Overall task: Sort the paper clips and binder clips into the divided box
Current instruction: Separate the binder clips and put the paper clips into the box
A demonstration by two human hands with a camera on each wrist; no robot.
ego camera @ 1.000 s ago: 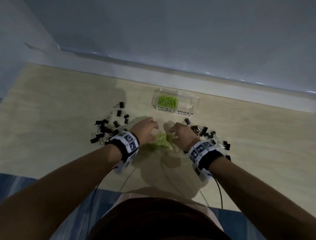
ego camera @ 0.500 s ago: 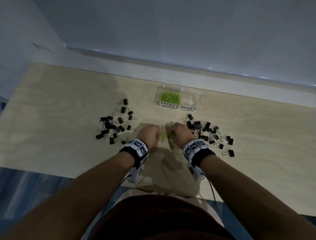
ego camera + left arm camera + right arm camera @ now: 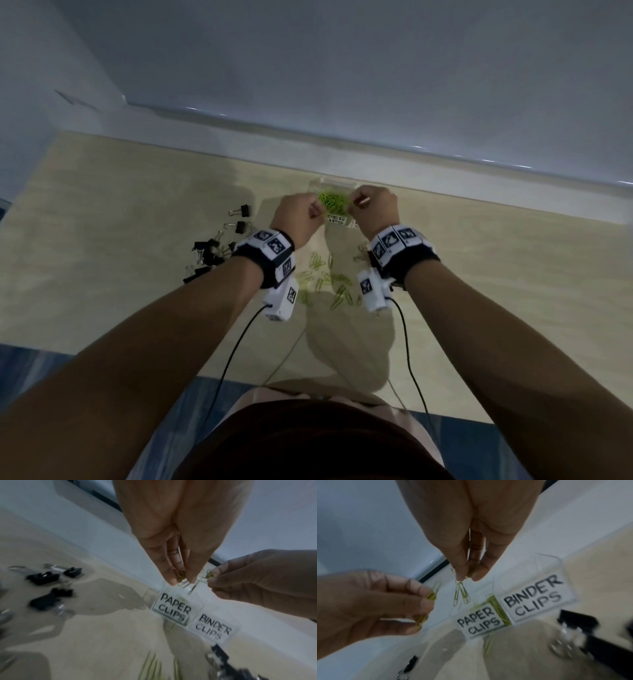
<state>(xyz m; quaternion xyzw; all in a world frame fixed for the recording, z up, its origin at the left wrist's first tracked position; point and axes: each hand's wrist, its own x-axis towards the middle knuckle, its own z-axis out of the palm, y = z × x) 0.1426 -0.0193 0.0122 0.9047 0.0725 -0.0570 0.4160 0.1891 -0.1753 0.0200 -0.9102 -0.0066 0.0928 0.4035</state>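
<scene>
A clear divided box (image 3: 334, 183) stands near the table's far edge, its front labelled PAPER CLIPS (image 3: 172, 609) and BINDER CLIPS (image 3: 533, 597). Green paper clips (image 3: 331, 202) lie in its left compartment. My left hand (image 3: 317, 214) hovers over that compartment and pinches a small bunch of green paper clips (image 3: 181, 576). My right hand (image 3: 356, 202) is beside it over the same compartment, pinching green paper clips (image 3: 461, 593) that dangle from its fingertips. More green paper clips (image 3: 329, 282) lie loose on the table between my wrists.
Black binder clips (image 3: 212, 248) are scattered on the light wooden table (image 3: 102, 240) left of my left wrist; others (image 3: 576, 623) lie right of the box. A pale wall ledge (image 3: 376, 157) runs just behind the box. Cables trail from both wrist cameras.
Both hands rose from the loose pile of paper clips near me and moved forward to above the box's left compartment, each carrying paper clips.
</scene>
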